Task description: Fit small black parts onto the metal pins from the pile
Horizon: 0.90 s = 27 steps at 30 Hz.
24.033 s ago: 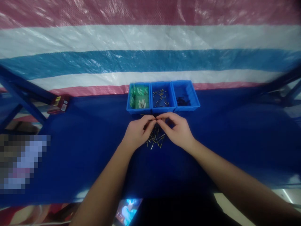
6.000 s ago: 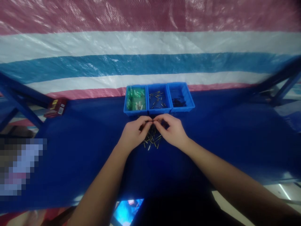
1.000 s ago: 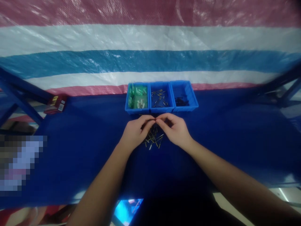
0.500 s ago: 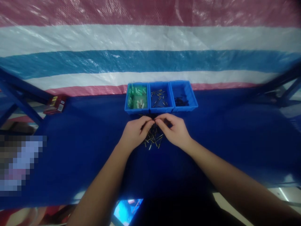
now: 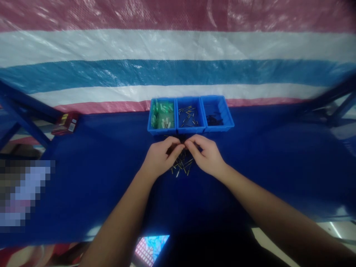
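Note:
My left hand (image 5: 164,155) and my right hand (image 5: 206,152) meet fingertip to fingertip in front of the bins, both closed in a pinch. Whatever they pinch is too small and too hidden to make out. Beneath and between them lies a loose pile of thin metal pin-like pieces (image 5: 182,166), partly covered by my fingers. Just beyond stand three joined blue bins: the left bin (image 5: 162,131) has clear and green pieces, the middle bin (image 5: 190,129) slim metal pieces, the right bin (image 5: 229,120) small dark pieces.
A dark blue surface (image 5: 105,159) lies under everything. At its far left sits a red box (image 5: 66,123). Blue metal frame bars (image 5: 25,118) rise at both sides, and a striped plastic sheet (image 5: 178,44) hangs behind. A bright screen (image 5: 152,250) shows below the near edge.
My hands stay at almost the same spot, the left thumb tip shifting slightly right and the fingertips still together. The picture on the screen below has changed.

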Each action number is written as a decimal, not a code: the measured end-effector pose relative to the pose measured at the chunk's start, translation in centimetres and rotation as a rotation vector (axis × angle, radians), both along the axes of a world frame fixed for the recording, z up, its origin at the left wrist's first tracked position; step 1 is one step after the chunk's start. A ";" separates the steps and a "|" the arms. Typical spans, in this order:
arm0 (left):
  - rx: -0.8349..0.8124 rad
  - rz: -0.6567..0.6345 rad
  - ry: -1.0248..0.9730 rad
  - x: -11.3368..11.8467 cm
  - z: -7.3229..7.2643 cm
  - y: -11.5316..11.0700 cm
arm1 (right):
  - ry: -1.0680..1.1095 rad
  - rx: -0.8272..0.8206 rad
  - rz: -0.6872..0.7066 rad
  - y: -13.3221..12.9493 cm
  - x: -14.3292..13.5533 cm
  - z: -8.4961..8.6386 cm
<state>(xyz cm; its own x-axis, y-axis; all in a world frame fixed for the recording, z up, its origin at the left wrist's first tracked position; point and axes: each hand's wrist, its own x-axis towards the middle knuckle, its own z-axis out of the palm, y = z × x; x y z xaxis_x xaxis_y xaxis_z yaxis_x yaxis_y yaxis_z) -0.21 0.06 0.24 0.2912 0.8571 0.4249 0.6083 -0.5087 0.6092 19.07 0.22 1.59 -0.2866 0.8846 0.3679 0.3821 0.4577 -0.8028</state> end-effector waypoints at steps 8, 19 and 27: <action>0.032 0.004 -0.052 0.3 -0.1 -0.1 | -0.015 -0.027 -0.022 -0.1 -0.1 0.1; -0.011 -0.006 -0.006 -0.1 -0.2 0.1 | 0.022 -0.024 -0.023 -0.1 -0.1 0.0; 0.022 -0.014 -0.029 0.2 0.0 0.0 | -0.038 -0.060 -0.042 0.0 0.1 0.0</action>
